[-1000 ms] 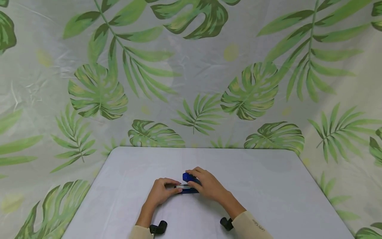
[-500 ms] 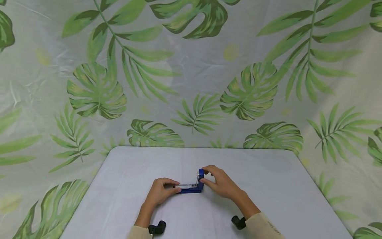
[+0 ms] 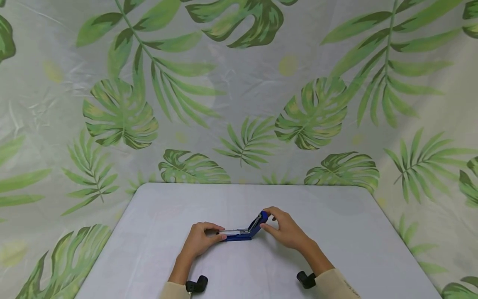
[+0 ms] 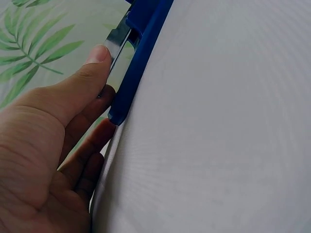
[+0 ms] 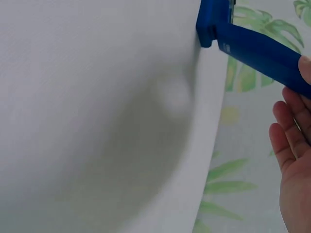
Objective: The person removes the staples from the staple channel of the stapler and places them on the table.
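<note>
A blue stapler (image 3: 239, 238) rests on the table in the middle of the head view, its top cover (image 3: 257, 223) tilted back past upright to the right. The metal magazine (image 3: 233, 231) lies exposed above the base. My left hand (image 3: 199, 238) pinches the stapler's left end; in the left wrist view the thumb presses the metal rail (image 4: 114, 44), with fingertips on its far side. With thumb and fingers, my right hand (image 3: 289, 232) grips the cover's free end. The right wrist view shows the cover's blue outside (image 5: 262, 56) sloping from the hinge to that hand.
A white-covered table (image 3: 179, 207) spreads around the stapler. Behind it hangs a leaf-patterned curtain (image 3: 246, 104). A small black camera sits at the left wrist (image 3: 198, 284) and another at the right wrist (image 3: 306, 280).
The stapler's cover has swung up from low over the base, through upright, to leaning back right. My right hand has moved rightward with it. My left hand stays nearly still.
</note>
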### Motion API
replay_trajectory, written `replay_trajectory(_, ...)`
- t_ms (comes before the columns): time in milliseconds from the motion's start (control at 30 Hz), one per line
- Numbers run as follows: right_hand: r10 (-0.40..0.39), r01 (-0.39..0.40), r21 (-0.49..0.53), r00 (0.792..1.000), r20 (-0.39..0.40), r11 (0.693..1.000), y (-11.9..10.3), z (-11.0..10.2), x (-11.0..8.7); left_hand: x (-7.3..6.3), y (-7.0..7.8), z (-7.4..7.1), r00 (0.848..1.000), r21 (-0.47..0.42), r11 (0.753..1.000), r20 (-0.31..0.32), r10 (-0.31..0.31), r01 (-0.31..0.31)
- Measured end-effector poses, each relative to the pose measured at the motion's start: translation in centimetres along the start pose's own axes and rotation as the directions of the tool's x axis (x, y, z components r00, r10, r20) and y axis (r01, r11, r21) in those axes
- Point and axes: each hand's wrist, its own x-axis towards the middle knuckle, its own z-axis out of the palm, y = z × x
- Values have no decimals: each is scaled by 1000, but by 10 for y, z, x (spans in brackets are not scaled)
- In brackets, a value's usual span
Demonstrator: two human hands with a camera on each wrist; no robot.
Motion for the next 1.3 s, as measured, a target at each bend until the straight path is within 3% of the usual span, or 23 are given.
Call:
replay_trajectory(267,-8,8,10,999,-31,1000,15,-2,-9,-1,0,-2,1000,0,1000,9,-11,11)
replay_trajectory(533,69,-69,7,998,-5,998,27,-3,-16,-2,-1,-2,1000,2,1000,4,-9,9)
replay_trajectory(900,92,-92,-23,996,5,996,41,1,-26,-2,-1,-1,1000,-17,1000,6,-11,11)
replay_trajectory(1133,153,-152,-56,988,21,987,45,3,-30,-2,-2,-1,1000,-21,1000,11,-5,5)
replay_trajectory(1300,156,-156,-37,988,-6,987,43,5,-32,-2,-3,0,1000,-20,1000,9,-8,8)
